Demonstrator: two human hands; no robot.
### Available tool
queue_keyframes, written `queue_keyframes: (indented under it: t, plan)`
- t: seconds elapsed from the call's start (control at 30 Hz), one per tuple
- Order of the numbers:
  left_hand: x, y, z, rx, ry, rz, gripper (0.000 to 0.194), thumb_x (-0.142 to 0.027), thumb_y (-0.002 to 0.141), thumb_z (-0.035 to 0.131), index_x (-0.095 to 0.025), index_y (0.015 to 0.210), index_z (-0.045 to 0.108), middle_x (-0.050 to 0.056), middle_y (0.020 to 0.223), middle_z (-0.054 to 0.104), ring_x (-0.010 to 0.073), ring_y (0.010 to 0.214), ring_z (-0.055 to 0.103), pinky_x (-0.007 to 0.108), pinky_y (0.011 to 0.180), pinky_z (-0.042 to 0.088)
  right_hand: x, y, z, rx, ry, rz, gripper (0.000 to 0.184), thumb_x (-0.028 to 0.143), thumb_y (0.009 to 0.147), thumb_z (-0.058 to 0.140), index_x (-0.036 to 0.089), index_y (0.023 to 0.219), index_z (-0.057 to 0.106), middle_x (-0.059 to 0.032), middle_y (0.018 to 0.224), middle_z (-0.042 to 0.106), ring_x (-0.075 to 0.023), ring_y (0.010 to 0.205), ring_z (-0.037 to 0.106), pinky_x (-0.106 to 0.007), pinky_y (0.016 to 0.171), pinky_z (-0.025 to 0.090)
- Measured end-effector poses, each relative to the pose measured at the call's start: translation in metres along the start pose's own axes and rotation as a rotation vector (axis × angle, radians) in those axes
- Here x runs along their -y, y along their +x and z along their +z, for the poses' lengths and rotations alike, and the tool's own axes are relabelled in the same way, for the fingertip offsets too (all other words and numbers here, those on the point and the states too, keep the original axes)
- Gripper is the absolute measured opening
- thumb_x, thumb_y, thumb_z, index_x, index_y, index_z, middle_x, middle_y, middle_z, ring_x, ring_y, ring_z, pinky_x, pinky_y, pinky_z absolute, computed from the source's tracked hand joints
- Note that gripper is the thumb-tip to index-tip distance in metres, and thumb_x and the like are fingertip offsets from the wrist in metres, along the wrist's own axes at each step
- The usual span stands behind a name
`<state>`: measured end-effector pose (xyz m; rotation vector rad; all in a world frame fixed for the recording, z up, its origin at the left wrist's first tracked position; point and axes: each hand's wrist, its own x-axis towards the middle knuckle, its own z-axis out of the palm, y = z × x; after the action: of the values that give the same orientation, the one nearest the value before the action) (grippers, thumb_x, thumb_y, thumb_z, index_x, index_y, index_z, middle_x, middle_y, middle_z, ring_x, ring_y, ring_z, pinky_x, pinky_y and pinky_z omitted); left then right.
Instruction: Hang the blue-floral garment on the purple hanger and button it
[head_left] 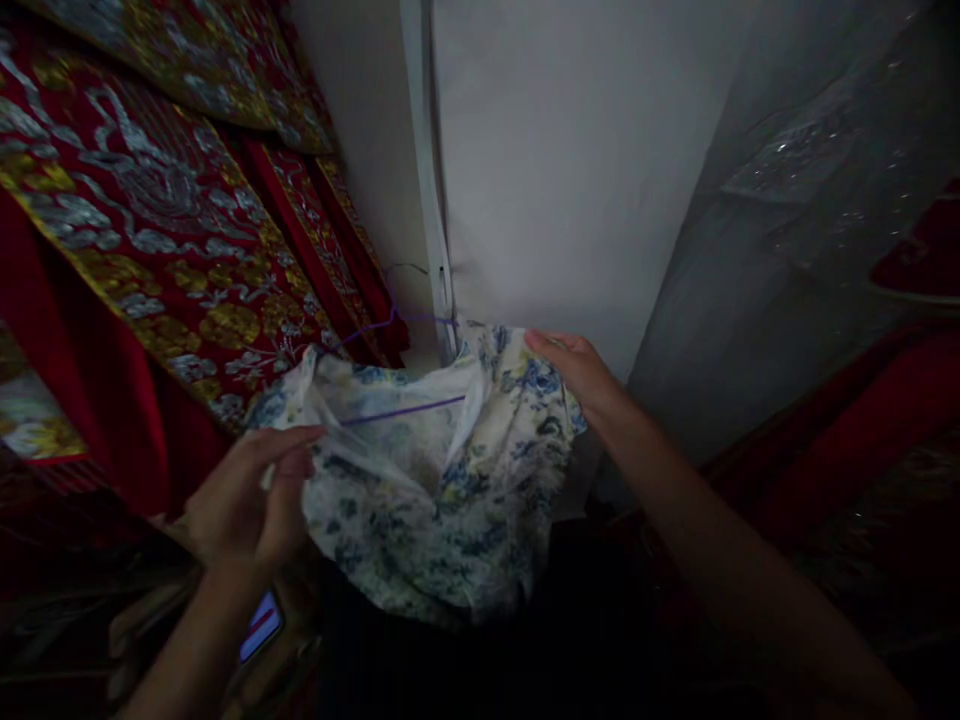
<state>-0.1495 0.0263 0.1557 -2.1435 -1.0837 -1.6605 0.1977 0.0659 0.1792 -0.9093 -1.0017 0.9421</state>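
Note:
A white garment with a blue floral print (442,490) hangs on a thin purple hanger (405,408) in front of me. My left hand (244,495) pinches the garment's left shoulder edge, fingers closed on the cloth. My right hand (577,375) grips the right shoulder of the same garment, fingers curled over the fabric. The hanger's hook reaches up toward a white upright post (427,180).
Red garments with gold and silver embroidery (150,200) hang at the left. A grey plastic-covered garment (787,220) and more red cloth (885,400) are at the right. A phone with a lit screen (261,625) shows low at the left. Below is dark.

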Motion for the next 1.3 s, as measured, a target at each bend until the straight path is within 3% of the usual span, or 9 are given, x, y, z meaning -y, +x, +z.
queue_keyframes:
  t: [0.17, 0.27, 0.43, 0.57, 0.73, 0.83, 0.9, 1.07, 1.3]
  plan:
    - [-0.014, -0.031, 0.081, 0.703, -0.17, -0.169, 0.047, -0.041, 0.101, 0.046, -0.023, 0.145, 0.049, -0.002, 0.074, 0.068, 0.0166, 0.062, 0.064, 0.026, 0.062, 0.047, 0.0, 0.039, -0.001, -0.062, 0.04, -0.109, 0.044, 0.054, 0.056, 0.091, 0.018, 0.069, 0.07, -0.0001, 0.061, 0.071, -0.0152, 0.053, 0.066, -0.025, 0.055, 0.053]
    - [-0.01, -0.052, 0.127, 0.863, -0.122, -0.247, 0.04, -0.042, 0.101, 0.046, -0.019, 0.131, 0.058, 0.004, 0.082, 0.071, 0.0224, 0.075, 0.068, 0.031, 0.069, 0.048, -0.013, 0.031, -0.017, -0.101, 0.055, -0.116, 0.044, 0.055, 0.06, 0.089, 0.017, 0.076, 0.071, -0.0008, 0.065, 0.072, -0.0161, 0.057, 0.068, -0.026, 0.058, 0.055]
    - [-0.016, -0.114, 0.155, 0.797, -0.198, -0.302, 0.032, -0.031, 0.102, 0.037, -0.019, 0.097, 0.066, 0.009, 0.089, 0.069, 0.0245, 0.087, 0.067, 0.034, 0.08, 0.048, -0.051, 0.003, -0.058, -0.226, 0.049, -0.098, 0.042, 0.057, 0.07, 0.082, 0.019, 0.085, 0.07, -0.0011, 0.071, 0.072, -0.0198, 0.067, 0.07, -0.03, 0.064, 0.057]
    - [-0.033, -0.158, 0.15, 0.665, -0.385, -0.492, 0.03, -0.026, 0.099, 0.04, -0.017, 0.105, 0.068, 0.008, 0.085, 0.07, 0.0229, 0.081, 0.067, 0.033, 0.076, 0.05, -0.085, -0.009, -0.077, -0.397, -0.214, -0.317, 0.036, 0.052, 0.083, 0.066, 0.018, 0.092, 0.07, -0.0055, 0.089, 0.074, -0.0225, 0.088, 0.069, -0.036, 0.083, 0.054]
    - [-0.051, -0.169, 0.145, 0.471, -0.668, -0.737, 0.035, -0.038, 0.097, 0.049, -0.016, 0.117, 0.068, 0.003, 0.072, 0.067, 0.0183, 0.065, 0.063, 0.029, 0.066, 0.05, -0.171, -0.088, -0.046, -0.892, -0.433, -0.37, 0.032, 0.033, 0.08, 0.062, 0.019, 0.109, 0.065, -0.0117, 0.117, 0.066, -0.0253, 0.108, 0.06, -0.043, 0.099, 0.046]
    - [-0.067, -0.165, 0.145, 0.415, -0.784, -0.845, 0.041, -0.04, 0.096, 0.054, -0.017, 0.13, 0.059, 0.0, 0.071, 0.065, 0.0138, 0.055, 0.056, 0.024, 0.054, 0.044, -0.231, -0.155, -0.005, -0.344, -0.311, -0.129, 0.026, 0.033, 0.077, 0.067, 0.02, 0.1, 0.067, -0.0084, 0.097, 0.071, -0.0243, 0.09, 0.066, -0.039, 0.084, 0.053]
    - [-0.078, -0.162, 0.146, 0.424, -0.83, -0.887, 0.041, -0.04, 0.094, 0.056, -0.019, 0.13, 0.055, -0.001, 0.07, 0.065, 0.0112, 0.048, 0.051, 0.021, 0.048, 0.039, -0.251, -0.179, 0.017, -0.177, -0.23, -0.096, 0.028, 0.033, 0.079, 0.066, 0.021, 0.105, 0.068, -0.0089, 0.104, 0.073, -0.0252, 0.095, 0.068, -0.038, 0.086, 0.054]
    - [-0.093, -0.131, 0.15, 0.333, -1.045, -1.017, 0.037, -0.042, 0.087, 0.067, -0.025, 0.112, 0.045, -0.006, 0.061, 0.063, 0.0069, 0.035, 0.041, 0.017, 0.038, 0.028, -0.234, -0.166, 0.032, -0.172, -0.254, -0.126, 0.021, 0.04, 0.088, 0.058, 0.022, 0.092, 0.068, -0.0064, 0.085, 0.073, -0.0234, 0.082, 0.067, -0.034, 0.074, 0.054]
    - [-0.068, -0.011, 0.17, 0.067, -1.418, -1.059, 0.052, -0.018, 0.064, 0.077, -0.026, 0.088, 0.032, -0.014, 0.054, 0.054, 0.0011, 0.033, 0.035, 0.012, 0.04, 0.019, -0.246, -0.156, 0.01, -0.236, -0.552, -0.089, 0.026, 0.045, 0.089, 0.055, 0.022, 0.078, 0.06, -0.0023, 0.07, 0.064, -0.0202, 0.067, 0.059, -0.031, 0.065, 0.045]
